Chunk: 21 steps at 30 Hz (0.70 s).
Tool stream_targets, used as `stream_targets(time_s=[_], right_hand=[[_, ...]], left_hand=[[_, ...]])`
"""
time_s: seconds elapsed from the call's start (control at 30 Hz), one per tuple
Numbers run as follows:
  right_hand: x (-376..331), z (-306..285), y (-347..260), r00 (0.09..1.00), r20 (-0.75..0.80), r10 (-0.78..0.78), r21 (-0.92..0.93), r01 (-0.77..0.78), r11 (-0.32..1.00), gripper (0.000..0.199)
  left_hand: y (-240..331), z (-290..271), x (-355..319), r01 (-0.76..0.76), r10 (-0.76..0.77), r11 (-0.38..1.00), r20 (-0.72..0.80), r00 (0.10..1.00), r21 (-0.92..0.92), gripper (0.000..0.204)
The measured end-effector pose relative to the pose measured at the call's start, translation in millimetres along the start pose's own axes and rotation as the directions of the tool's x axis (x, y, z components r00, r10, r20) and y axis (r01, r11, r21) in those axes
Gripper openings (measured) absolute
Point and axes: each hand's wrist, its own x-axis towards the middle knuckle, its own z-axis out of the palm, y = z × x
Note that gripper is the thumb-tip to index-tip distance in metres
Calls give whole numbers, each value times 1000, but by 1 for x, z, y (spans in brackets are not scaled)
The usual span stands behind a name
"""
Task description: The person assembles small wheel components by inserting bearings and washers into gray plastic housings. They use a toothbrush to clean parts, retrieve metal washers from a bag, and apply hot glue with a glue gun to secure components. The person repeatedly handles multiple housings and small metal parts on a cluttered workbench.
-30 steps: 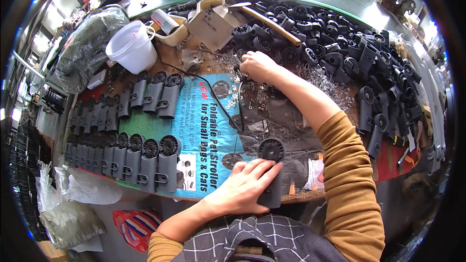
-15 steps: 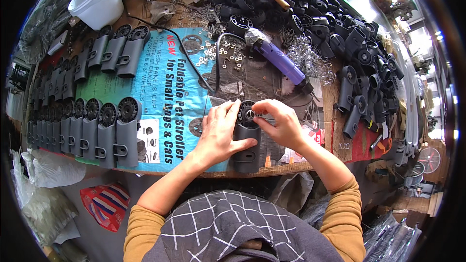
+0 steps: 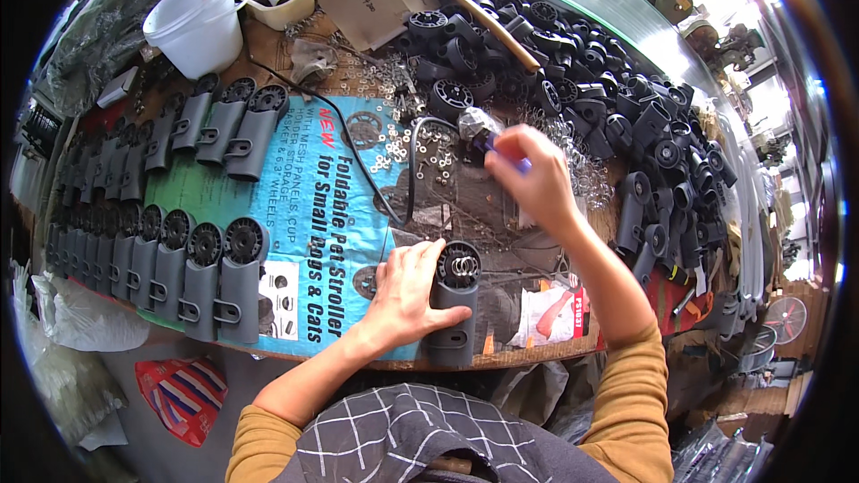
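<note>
My left hand point(image 3: 409, 293) is wrapped round a dark grey plastic bracket point(image 3: 450, 340), its thumb lying across the front. The bracket's round toothed hub point(image 3: 459, 255) faces up, and a metal coil spring point(image 3: 464, 266) sits in it. Farther off to the right, my right hand point(image 3: 537, 174) has its fingers curled round a purple corded electric screwdriver point(image 3: 508, 158). The hand is blurred and covers most of the tool. Clear wrapping point(image 3: 478, 122) shows at the tool's cord end.
Rows of similar grey brackets point(image 3: 240, 282) stand at the left. Black wheel-like parts point(image 3: 658, 139) are heaped at the far right, near loose springs point(image 3: 586, 161). Small metal nuts point(image 3: 436, 166) lie by the black cord point(image 3: 412, 170). A white bucket point(image 3: 195, 31) is at the far left.
My right hand has left the spring in the hub and moved up and right onto the screwdriver. My left hand keeps its hold on the bracket. The whole view has shifted slightly.
</note>
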Motion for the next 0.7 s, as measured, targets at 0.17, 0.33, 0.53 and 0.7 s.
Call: stream_targets(time_s=[0.17, 0.33, 0.53, 0.7], right_hand=[[100, 57, 36, 1000, 8, -17, -308, 19, 951, 52], [128, 65, 30, 993, 109, 53, -347, -12, 938, 37], [39, 3, 1, 944, 195, 267, 684, -326, 652, 28], [-63, -15, -47, 871, 404, 280, 626, -486, 610, 31]], left_hand=[[2, -2, -6, 21, -21, 999, 6, 1000, -31, 101], [0, -8, -7, -30, 25, 993, -44, 999, -117, 94], [11, -23, 8, -109, -69, 735, -233, 970, -669, 59], [21, -20, 18, 5, -153, 252, -35, 988, -968, 54]])
